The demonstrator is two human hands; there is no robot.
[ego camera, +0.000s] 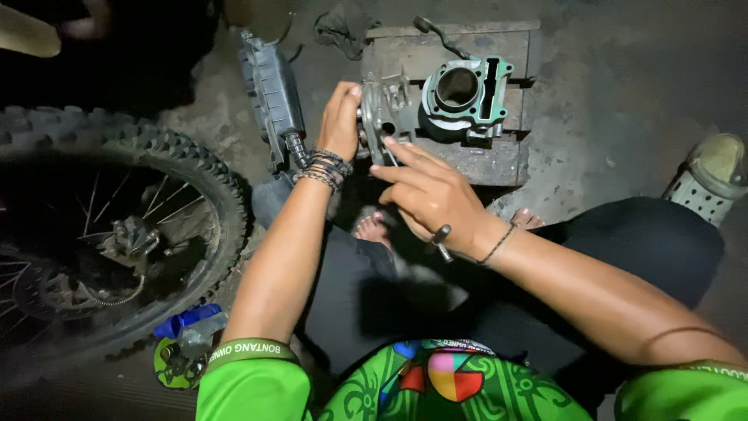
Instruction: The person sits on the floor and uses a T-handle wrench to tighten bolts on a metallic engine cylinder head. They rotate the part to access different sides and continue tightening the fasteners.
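My left hand, with several bracelets on its wrist, grips the left side of a grey metal engine part that stands upright on a worn wooden block. My right hand is closed around a thin tool. The tool's rounded end sticks out under the palm, and its tip reaches the lower edge of the grey part. Just right of that part, a greenish engine cylinder with a round bore sits on the same block.
A knobby spoked motorcycle wheel fills the left side. A long grey plastic housing lies left of the block, with a dark rag behind. Blue and green small items lie near my left elbow. A pale sandal is at right.
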